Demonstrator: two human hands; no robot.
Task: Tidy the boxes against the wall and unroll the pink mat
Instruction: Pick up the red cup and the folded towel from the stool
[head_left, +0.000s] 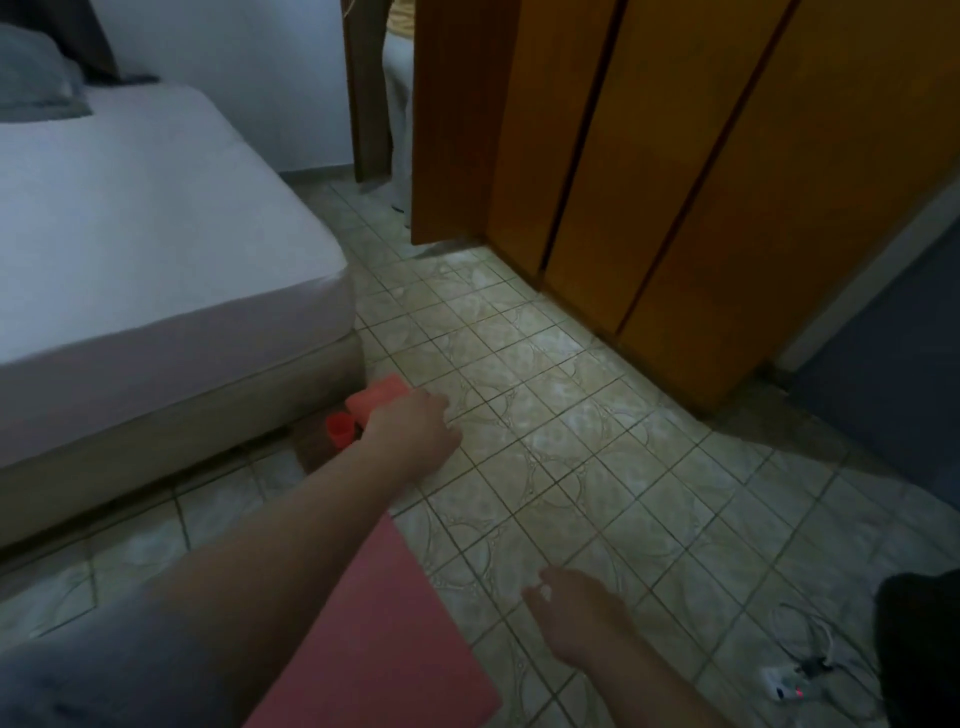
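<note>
The pink mat lies partly unrolled on the tiled floor, running from the bottom of the view toward the bed. Its rolled end sits near the bed's corner, with the spiral end showing at the left. My left hand rests on top of the roll, palm down, fingers spread over it. My right hand hovers low over the bare tiles to the right of the mat, fingers loosely apart, holding nothing. No boxes are in view.
A bed with a pale sheet fills the left. Wooden wardrobe doors stand along the right, with a doorway behind. A white power strip with cables lies on the floor at lower right, beside a dark object.
</note>
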